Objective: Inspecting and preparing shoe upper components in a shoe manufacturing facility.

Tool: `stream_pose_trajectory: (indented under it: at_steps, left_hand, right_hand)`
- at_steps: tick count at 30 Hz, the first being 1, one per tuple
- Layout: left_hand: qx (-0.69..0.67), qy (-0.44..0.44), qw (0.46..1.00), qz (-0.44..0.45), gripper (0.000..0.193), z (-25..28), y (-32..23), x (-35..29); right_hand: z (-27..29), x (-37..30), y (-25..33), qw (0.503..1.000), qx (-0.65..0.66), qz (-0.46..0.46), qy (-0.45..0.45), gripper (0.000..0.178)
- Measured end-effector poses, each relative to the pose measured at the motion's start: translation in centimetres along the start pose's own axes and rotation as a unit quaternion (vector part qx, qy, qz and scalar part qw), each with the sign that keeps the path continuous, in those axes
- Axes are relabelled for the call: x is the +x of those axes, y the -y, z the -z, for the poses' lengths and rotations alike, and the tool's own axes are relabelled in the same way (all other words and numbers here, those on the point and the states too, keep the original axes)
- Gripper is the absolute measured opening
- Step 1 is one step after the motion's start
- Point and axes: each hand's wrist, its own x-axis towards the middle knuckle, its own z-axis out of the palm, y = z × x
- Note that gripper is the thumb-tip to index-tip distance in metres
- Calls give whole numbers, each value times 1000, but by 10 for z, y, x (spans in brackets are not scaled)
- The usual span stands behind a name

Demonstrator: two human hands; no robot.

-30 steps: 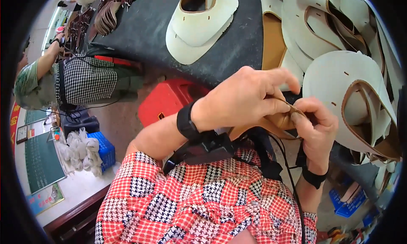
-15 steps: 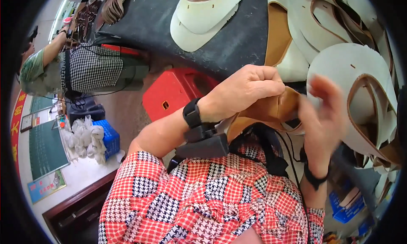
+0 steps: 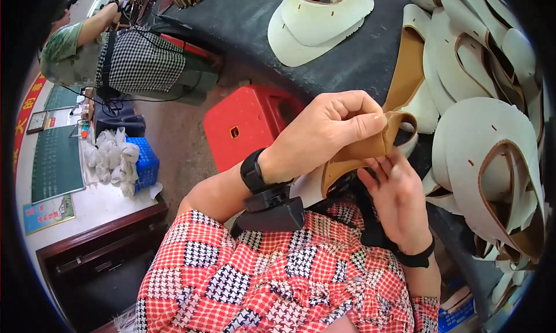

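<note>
Left hand [image 3: 333,121]: thumb and finger pinched tight on a tan piece [image 3: 359,149], above the lap, just in front of the shirt [image 3: 260,263]. The piece's right end curls into a loop. Right hand [image 3: 401,202]: below it, palm up, thumb and fingers apart, fingertips seemingly touching the piece's lower edge.

Containers: blue basket [image 3: 454,317] low at right, partly behind the right arm; a pale-brown flat thing shows at it, whether inside I cannot tell. Red stool [image 3: 240,124] left of the left hand, a small hole in its top. Dark table [image 3: 243,35] beyond, one pale stack [image 3: 318,29] on it, a heap of pale pieces [image 3: 452,61] to the right. Blue crate [image 3: 143,162] farther left, white bags [image 3: 113,162] against it; inside hidden. Co-worker [image 3: 142,61] at the far upper left, in a checked apron.

Against half a second ago: right hand, then raised and blurred beside the piece, now lower, under its edge. Left pinch unchanged. View shifted; table goods sit farther right.
</note>
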Motion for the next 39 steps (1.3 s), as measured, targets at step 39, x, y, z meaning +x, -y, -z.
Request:
stream_pose_trajectory:
  at_steps: [39]
  left_hand:
    - [676, -25, 468, -568, 22, 89, -72, 48]
  right_hand:
    - [-88, 95, -13, 472, -715, 476, -198, 56]
